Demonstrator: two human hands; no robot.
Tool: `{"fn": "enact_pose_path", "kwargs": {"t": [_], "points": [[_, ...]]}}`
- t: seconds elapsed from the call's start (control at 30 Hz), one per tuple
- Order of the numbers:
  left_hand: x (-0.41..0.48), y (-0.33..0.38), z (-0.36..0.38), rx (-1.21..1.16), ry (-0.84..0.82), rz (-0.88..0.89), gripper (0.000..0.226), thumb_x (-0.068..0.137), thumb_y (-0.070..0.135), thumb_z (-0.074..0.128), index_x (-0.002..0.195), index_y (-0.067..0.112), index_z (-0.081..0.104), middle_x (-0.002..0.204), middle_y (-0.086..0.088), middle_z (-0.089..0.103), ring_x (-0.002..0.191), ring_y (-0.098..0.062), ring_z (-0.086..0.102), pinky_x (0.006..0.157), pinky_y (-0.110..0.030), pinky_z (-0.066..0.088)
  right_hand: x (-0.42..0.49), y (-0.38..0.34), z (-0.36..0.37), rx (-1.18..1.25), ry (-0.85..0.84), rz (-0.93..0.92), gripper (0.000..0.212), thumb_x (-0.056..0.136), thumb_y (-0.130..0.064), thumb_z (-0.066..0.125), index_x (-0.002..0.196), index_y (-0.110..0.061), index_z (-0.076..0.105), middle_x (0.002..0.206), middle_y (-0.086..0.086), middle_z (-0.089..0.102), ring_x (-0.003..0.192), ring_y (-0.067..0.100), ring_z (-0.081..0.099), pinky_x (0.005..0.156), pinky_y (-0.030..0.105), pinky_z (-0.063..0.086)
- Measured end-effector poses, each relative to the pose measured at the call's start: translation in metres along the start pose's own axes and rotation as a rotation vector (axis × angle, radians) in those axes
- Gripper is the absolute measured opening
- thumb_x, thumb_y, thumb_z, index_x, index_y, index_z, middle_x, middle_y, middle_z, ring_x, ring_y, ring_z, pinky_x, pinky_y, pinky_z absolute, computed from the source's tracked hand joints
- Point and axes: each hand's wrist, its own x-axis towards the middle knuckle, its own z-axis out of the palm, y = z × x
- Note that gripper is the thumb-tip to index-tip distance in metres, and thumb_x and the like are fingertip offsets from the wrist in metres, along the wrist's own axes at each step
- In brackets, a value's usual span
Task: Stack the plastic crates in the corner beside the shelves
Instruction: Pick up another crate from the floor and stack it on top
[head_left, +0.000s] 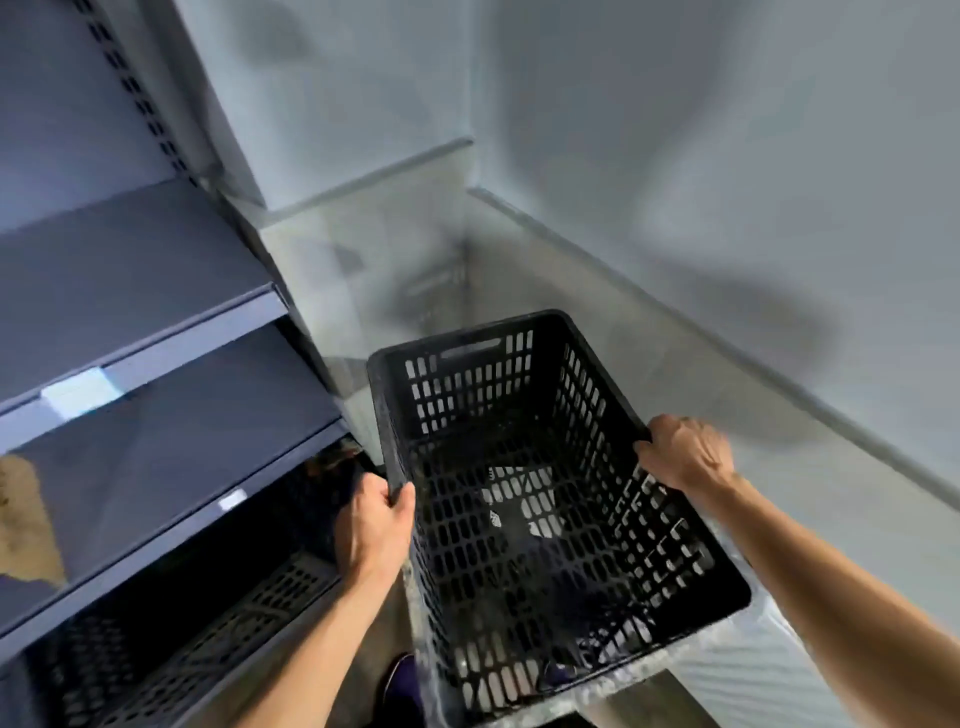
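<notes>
Fingers (400, 499) gripping black crate (519, 467), shelves (156, 312) just left

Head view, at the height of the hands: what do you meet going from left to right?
Shelves → left hand on the crate's left rim → black crate → right hand on its right rim → skirting of the right wall.

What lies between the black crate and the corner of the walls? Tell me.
Only bare grey floor, as the head view shows. No other crate stands there; the black crate is gripped by the left hand and the right hand.
</notes>
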Motion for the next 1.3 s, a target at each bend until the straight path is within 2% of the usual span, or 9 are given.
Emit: {"fn": "enact_pose_path", "kwargs": {"t": [0.27, 0.47, 0.63, 0.77, 0.93, 1.03, 1.17, 1.23, 1.3], "points": [[-0.061, 0.034, 0.041, 0.02, 0.003, -0.2, 0.032, 0.089, 0.041, 0.062, 0.083, 0.01, 0.058, 0.07, -0.002, 0.062, 0.076, -0.029, 0.065, 0.058, -0.029, 0.033, 0.069, 0.01, -0.016, -0.124, -0.008, -0.165, 0.014, 0.086, -0.021, 0.051, 0.093, -0.02, 0.063, 0.075, 0.002, 0.056, 0.071, 0.025, 0.053, 0.059, 0.029, 0.041], [-0.082, 0.044, 0.072, -0.12, -0.087, -0.267, 0.03, 0.086, 0.048, 0.063, 0.08, 0.022, 0.048, 0.066, -0.002, 0.067, 0.057, -0.023, 0.068, 0.057, -0.04, 0.058, 0.085, 0.023, -0.014, -0.084, -0.027, -0.154, 0.01, 0.086, -0.015, 0.055, 0.081, -0.015, 0.063, 0.071, 0.003, 0.061, 0.078, 0.03, 0.067, 0.063, 0.032, 0.053], [-0.086, 0.045, 0.094, -0.241, -0.139, -0.259, 0.03, 0.086, 0.037, 0.068, 0.078, 0.021, 0.044, 0.074, -0.015, 0.067, 0.061, -0.029, 0.069, 0.054, -0.048, 0.059, 0.09, 0.049, 0.005, 0.001, -0.139, -0.148, 0.02, 0.087, -0.02, 0.057, 0.068, -0.014, 0.051, 0.066, 0.004, 0.062, 0.068, 0.024, 0.064, 0.055, 0.028, 0.048], [-0.085, 0.031, 0.118, -0.218, -0.16, -0.26, 0.034, 0.077, 0.049, 0.065, 0.075, 0.024, 0.042, 0.071, -0.013, 0.067, 0.061, -0.03, 0.07, 0.054, -0.049, 0.06, 0.089, 0.06, 0.016, 0.072, -0.133, -0.119, 0.019, 0.084, -0.015, 0.058, 0.066, -0.01, 0.056, 0.063, 0.006, 0.063, 0.066, 0.025, 0.064, 0.057, 0.029, 0.05], [-0.093, 0.048, 0.113, -0.175, -0.168, -0.257, 0.031, 0.083, 0.045, 0.065, 0.078, 0.024, 0.044, 0.071, -0.008, 0.069, 0.06, -0.026, 0.071, 0.053, -0.045, 0.06, 0.095, 0.065, 0.018, 0.059, -0.095, -0.144, 0.007, 0.086, -0.018, 0.059, 0.087, -0.011, 0.06, 0.084, 0.012, 0.066, 0.094, 0.032, 0.062, 0.072, 0.037, 0.057], [-0.1, 0.059, 0.108, -0.123, -0.193, -0.26, 0.029, 0.088, 0.042, 0.065, 0.086, 0.018, 0.049, 0.075, -0.004, 0.071, 0.062, -0.021, 0.072, 0.055, -0.038, 0.06, 0.095, 0.069, 0.019, 0.039, -0.097, -0.149, 0.0, 0.086, -0.012, 0.056, 0.086, -0.012, 0.056, 0.081, 0.012, 0.062, 0.091, 0.033, 0.061, 0.072, 0.039, 0.057], [-0.1, 0.06, 0.11, -0.093, -0.213, -0.268, 0.031, 0.089, 0.041, 0.065, 0.095, 0.014, 0.052, 0.084, -0.007, 0.073, 0.069, -0.022, 0.073, 0.059, -0.036, 0.061, 0.098, 0.075, 0.022, 0.022, -0.097, -0.155, 0.007, 0.088, -0.016, 0.055, 0.093, -0.011, 0.058, 0.078, 0.008, 0.059, 0.089, 0.031, 0.06, 0.07, 0.037, 0.055], [-0.097, 0.061, 0.108, -0.116, -0.236, -0.283, 0.034, 0.089, 0.038, 0.066, 0.098, 0.009, 0.052, 0.084, -0.01, 0.073, 0.064, -0.021, 0.073, 0.056, -0.036, 0.061, 0.101, 0.076, 0.021, 0.005, -0.108, -0.168, 0.011, 0.088, -0.016, 0.053, 0.094, -0.01, 0.06, 0.076, 0.007, 0.059, 0.084, 0.029, 0.059, 0.068, 0.036, 0.054], [-0.095, 0.061, 0.105, -0.117, -0.268, -0.283, 0.034, 0.091, 0.035, 0.065, 0.096, 0.005, 0.05, 0.081, -0.011, 0.072, 0.054, -0.016, 0.071, 0.047, -0.03, 0.058, 0.103, 0.076, 0.023, -0.005, -0.118, -0.184, 0.016, 0.089, -0.017, 0.051, 0.1, -0.01, 0.06, 0.083, 0.009, 0.062, 0.083, 0.028, 0.059, 0.069, 0.036, 0.054]]}}
